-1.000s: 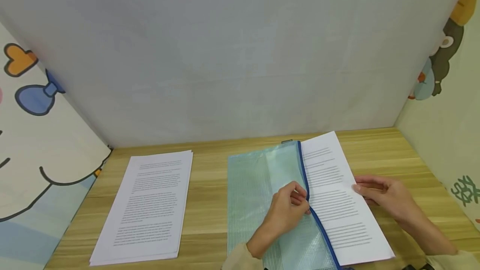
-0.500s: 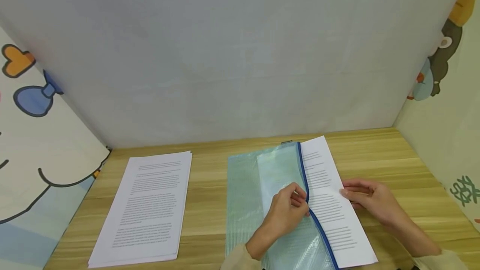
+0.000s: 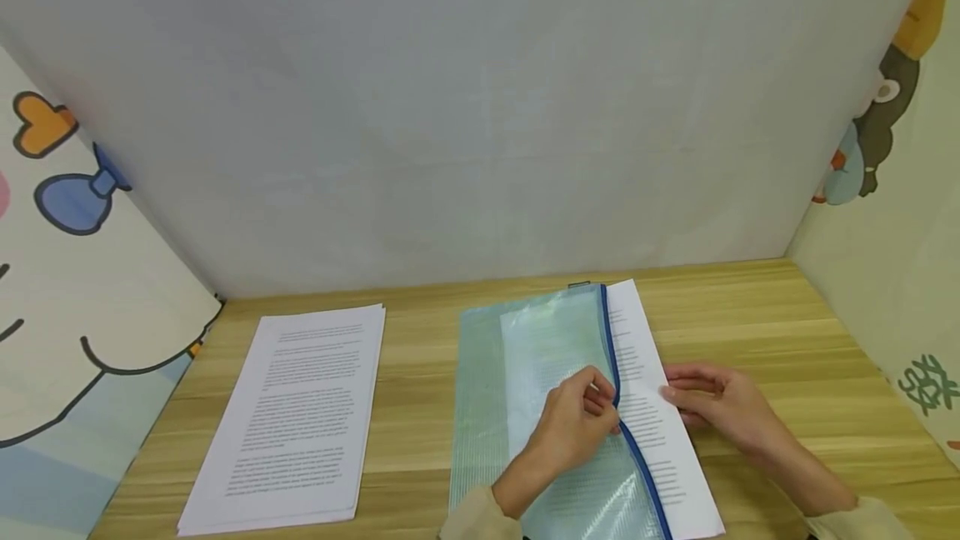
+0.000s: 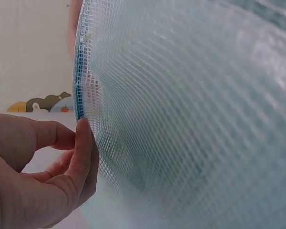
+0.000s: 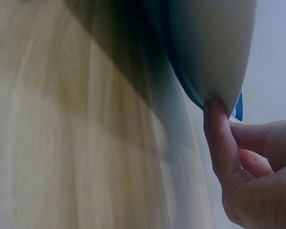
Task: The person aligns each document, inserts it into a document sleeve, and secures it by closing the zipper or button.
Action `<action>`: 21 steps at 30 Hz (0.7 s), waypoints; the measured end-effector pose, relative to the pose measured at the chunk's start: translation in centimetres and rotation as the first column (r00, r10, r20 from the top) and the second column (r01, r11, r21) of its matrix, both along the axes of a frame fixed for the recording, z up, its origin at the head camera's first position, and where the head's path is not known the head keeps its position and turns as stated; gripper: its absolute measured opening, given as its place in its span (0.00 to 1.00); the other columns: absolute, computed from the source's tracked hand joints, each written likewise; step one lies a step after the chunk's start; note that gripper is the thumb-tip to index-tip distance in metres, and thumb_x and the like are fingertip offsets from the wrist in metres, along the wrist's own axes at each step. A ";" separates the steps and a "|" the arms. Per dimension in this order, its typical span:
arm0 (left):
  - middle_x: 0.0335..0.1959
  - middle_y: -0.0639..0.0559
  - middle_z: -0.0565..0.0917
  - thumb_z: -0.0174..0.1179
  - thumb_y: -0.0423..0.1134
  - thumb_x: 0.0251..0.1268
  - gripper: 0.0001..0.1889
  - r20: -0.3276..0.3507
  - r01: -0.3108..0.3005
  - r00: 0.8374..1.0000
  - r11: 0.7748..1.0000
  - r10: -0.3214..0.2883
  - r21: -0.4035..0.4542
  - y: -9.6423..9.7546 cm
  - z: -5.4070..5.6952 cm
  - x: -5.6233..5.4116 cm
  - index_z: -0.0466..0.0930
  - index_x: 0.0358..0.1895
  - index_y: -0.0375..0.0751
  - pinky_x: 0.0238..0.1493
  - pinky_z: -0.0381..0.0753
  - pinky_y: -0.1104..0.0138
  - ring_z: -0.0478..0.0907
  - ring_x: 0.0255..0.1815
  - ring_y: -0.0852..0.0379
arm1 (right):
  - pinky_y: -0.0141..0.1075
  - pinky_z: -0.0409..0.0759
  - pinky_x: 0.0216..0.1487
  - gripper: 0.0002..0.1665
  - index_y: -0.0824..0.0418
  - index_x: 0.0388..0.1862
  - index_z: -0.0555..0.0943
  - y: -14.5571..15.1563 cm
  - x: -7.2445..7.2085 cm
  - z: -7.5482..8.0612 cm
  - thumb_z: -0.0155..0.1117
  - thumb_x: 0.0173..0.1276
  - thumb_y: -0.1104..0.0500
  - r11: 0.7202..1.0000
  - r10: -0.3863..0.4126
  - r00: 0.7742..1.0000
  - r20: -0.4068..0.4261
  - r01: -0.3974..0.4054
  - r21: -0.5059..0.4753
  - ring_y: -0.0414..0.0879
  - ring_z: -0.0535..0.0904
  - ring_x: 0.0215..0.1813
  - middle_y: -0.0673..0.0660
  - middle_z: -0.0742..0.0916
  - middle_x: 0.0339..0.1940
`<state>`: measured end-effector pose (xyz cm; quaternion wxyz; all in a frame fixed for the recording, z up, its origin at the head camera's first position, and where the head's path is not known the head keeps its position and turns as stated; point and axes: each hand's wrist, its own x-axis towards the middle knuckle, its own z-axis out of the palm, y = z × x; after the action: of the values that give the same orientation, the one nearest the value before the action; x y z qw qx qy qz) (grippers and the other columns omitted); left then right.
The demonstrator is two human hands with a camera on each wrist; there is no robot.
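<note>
Looks well past halfway, with most of paper [image 3: 634, 348] inside folder [image 3: 478, 415], strip jutting out right of it. Pinching folder's blue edge [image 3: 647, 470] with left hand [image 3: 573, 419], pinching paper's outer edge with right hand [image 3: 726, 408], just right of folder. Probably left: push strip in, close up; perhaps pile [image 3: 300, 415] left of folder too. Can't see folder's cut-off bottom, read print through mesh or count sheets.
</note>
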<state>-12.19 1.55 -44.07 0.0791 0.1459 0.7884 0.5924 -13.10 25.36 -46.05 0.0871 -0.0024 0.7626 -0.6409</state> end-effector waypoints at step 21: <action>0.26 0.57 0.81 0.59 0.21 0.56 0.08 -0.026 -0.027 0.999 0.999 0.027 0.031 0.1 0.1 -0.1 0.78 0.37 0.35 0.30 0.79 0.77 0.79 0.25 0.72 | 0.36 0.88 0.41 0.25 0.82 0.58 0.75 -2.8 -0.6 -0.4 0.70 0.69 0.67 0.999 0.032 0.998 0.050 -0.032 -0.004 0.39 0.86 0.39 0.59 0.88 0.42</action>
<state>-12.34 1.70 -43.94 0.0585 0.1442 0.7820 0.6035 -13.74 22.60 -46.46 0.1162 0.0014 0.7592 -0.6404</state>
